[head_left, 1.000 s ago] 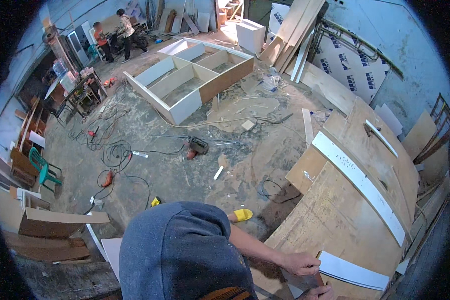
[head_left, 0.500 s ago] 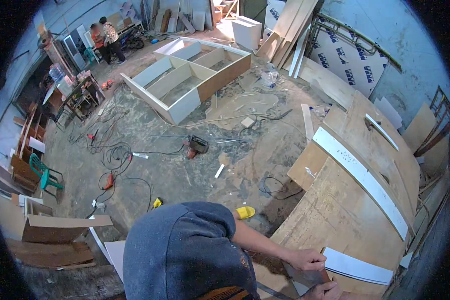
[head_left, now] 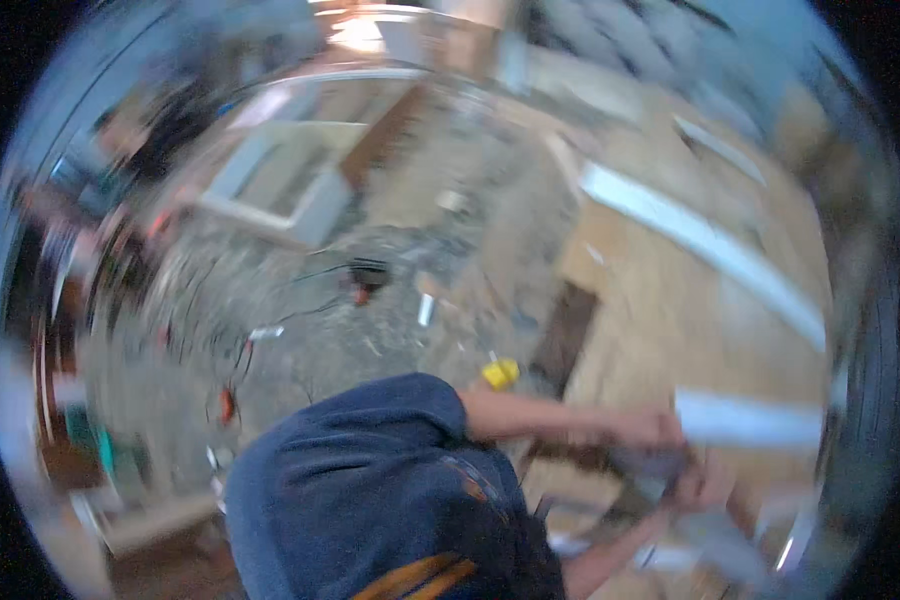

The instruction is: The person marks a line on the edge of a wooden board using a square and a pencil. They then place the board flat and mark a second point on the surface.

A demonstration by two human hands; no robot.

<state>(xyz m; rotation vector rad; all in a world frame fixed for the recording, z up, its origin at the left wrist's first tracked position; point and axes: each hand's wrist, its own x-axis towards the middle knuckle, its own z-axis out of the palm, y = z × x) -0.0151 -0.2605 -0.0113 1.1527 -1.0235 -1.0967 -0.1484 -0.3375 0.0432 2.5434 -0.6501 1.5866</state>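
Toward the left, a green chair (head_left: 100, 450) is smeared by motion blur, and an orange tool (head_left: 227, 405) lies on the floor (head_left: 320, 345). Next comes a large white-sided frame (head_left: 322, 212), then the person's dark blue shirt (head_left: 370, 480), a dark tool (head_left: 367, 272) beyond it and, farther right, 1 yellow shoe (head_left: 500, 374). The left hand (head_left: 652, 428) looks curled above a blurred greyish piece (head_left: 645, 463), which sits between the 2 hands near the plywood (head_left: 640, 330); the right hand (head_left: 703, 487) is just beside its right end. Blur hides whether either hand grips it. Rightmost, 3 white strips lie on the plywood, the nearest strip (head_left: 755, 420) just beside the left hand.
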